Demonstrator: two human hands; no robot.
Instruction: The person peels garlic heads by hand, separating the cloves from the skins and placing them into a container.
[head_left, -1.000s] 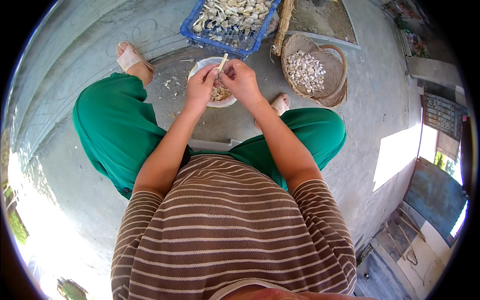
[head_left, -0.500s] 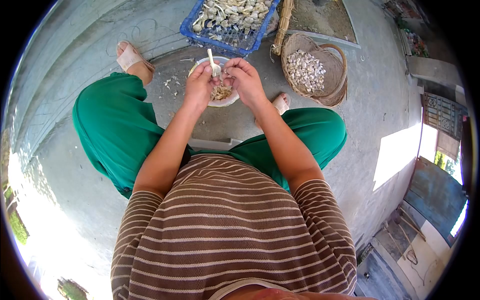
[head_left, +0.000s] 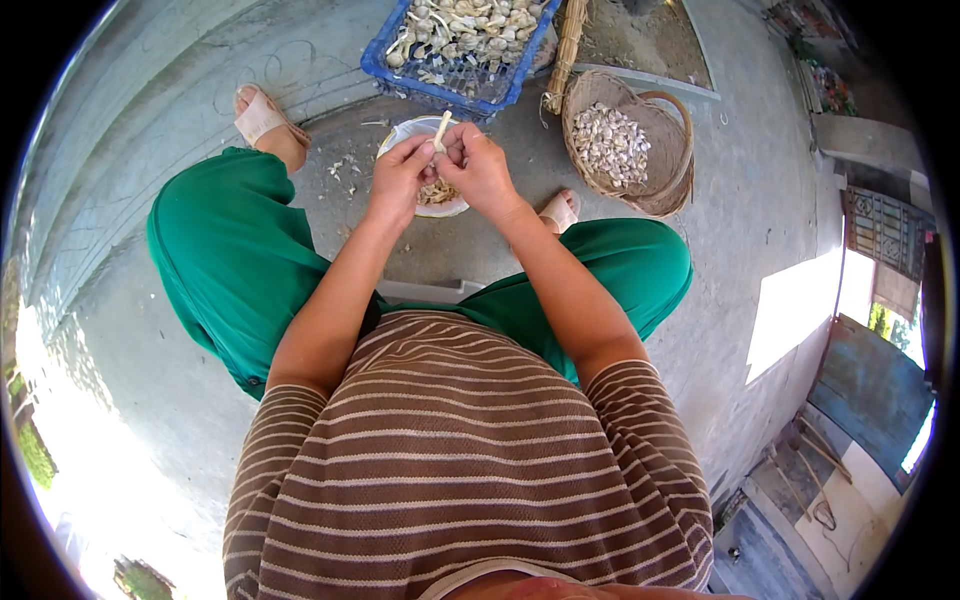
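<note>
Both hands meet over a white bowl (head_left: pixel 440 209) with brown and pale scraps in it. A garlic bulb with a pale stalk (head_left: pixel 443 128) sticks up between the fingers. My left hand (head_left: pixel 398 178) is closed on the bulb from the left. From the right, my right hand (head_left: pixel 478 170) presses its fingers together against the same bulb. The fingers cover most of the bulb and part of the bowl.
A blue crate (head_left: pixel 462 98) of garlic bulbs stands beyond the bowl. A wicker basket (head_left: pixel 672 180) with loose cloves (head_left: pixel 612 145) is at the right, beside a straw bundle (head_left: pixel 567 50). Scraps (head_left: pixel 347 168) lie on the floor left of the bowl.
The stalk has shifted slightly right and down and now leans right. My right hand has moved left and in, closer to my left hand, and its fingers have curled over the bulb.
</note>
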